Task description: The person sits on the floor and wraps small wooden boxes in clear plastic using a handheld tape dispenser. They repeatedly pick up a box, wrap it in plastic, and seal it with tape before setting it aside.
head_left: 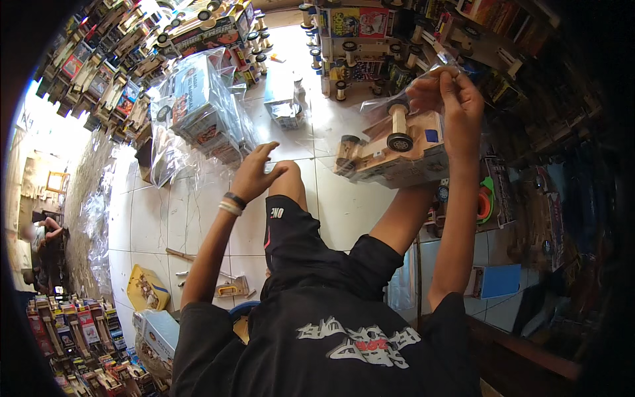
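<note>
Toy truck [397, 149]: wooden, inside clear bag [370, 112], bag top pinched by right hand [456, 99]. Left hand [254, 173] released, empty, beside. Step: bagging. Next likely calls for closing the bag mouth.

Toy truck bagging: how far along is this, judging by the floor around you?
Done: several bagged toys lie in clear plastic on the white tile floor. In hand: the right hand pinches the top of a clear bag holding a wooden toy truck; the left hand hovers open, holding nothing. Left: rows of unbagged toy trucks stand beyond.
</note>
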A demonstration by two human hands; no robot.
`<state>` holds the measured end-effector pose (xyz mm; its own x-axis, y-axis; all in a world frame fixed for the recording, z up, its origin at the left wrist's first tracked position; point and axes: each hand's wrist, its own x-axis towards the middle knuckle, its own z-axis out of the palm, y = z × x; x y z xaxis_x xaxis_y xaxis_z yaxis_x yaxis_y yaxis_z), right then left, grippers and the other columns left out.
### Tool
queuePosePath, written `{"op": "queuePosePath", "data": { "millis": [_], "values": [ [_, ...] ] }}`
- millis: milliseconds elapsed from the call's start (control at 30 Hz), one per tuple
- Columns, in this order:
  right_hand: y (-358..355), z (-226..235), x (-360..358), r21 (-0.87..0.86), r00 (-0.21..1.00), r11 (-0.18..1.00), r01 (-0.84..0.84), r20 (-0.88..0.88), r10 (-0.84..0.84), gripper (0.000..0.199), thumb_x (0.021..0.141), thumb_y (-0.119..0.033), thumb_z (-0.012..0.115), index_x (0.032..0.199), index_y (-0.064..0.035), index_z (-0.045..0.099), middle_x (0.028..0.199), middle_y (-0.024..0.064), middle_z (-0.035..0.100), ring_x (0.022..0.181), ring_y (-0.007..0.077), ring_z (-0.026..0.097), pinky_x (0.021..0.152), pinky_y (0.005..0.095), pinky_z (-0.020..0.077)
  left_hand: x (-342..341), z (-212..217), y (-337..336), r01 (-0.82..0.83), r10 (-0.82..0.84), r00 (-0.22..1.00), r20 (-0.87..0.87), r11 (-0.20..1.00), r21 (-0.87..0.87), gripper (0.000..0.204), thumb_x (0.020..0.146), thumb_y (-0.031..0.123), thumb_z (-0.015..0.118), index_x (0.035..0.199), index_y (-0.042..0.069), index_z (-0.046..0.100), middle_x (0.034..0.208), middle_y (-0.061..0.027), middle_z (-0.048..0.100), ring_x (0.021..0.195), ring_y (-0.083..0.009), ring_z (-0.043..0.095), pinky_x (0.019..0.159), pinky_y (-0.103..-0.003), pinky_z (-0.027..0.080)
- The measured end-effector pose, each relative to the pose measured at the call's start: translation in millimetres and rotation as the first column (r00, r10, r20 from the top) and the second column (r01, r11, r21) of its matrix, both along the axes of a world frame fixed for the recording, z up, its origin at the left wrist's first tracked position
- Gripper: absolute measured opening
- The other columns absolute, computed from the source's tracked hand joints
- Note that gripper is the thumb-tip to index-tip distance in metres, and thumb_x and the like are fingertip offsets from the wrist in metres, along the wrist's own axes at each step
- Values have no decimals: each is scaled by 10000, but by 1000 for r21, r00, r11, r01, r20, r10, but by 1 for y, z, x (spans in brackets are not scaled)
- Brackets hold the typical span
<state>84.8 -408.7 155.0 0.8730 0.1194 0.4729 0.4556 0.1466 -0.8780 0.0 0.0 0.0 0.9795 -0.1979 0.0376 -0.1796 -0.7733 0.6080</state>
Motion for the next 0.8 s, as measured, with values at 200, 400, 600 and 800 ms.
{"op": "queuePosePath", "data": {
  "millis": [200,400,600,800],
  "values": [
    [-40,34,-7,138,994,988,-73,92,61,246,1126,-215,495,1171,-6,615,1014,181,758,977,296,768,872,441,649,43,-34,-60,-206,55,972,-229,667,-716,942,970,305,779,1642,43,173,1359,-325,575,708,-241,768,512,-306,573],
    [-87,15,-9,205,948,925,319,-88,-307,196,1111,-200,535,1185,-35,612,1023,148,755,953,245,761,776,366,628,36,34,-45,-88,233,960,157,781,-619,121,1006,85,705,957,-22,731,769,-49,722,642,-91,696,540,-231,542],
    [-104,-29,-16,19,844,885,465,-309,-437,553,996,-207,744,1438,-12,475,968,133,733,698,152,692,587,287,549,0,120,-31,-103,383,819,428,831,-546,74,945,36,753,977,-24,782,725,-26,709,631,-67,672,562,-223,505],
    [-71,-42,2,-211,878,966,146,-423,-225,526,1007,-125,723,1500,-82,544,943,55,750,687,46,656,565,204,504,-25,130,13,-244,404,773,489,901,-358,93,915,66,792,941,-23,785,709,-47,701,613,-76,644,575,-235,480]
  ]
}}
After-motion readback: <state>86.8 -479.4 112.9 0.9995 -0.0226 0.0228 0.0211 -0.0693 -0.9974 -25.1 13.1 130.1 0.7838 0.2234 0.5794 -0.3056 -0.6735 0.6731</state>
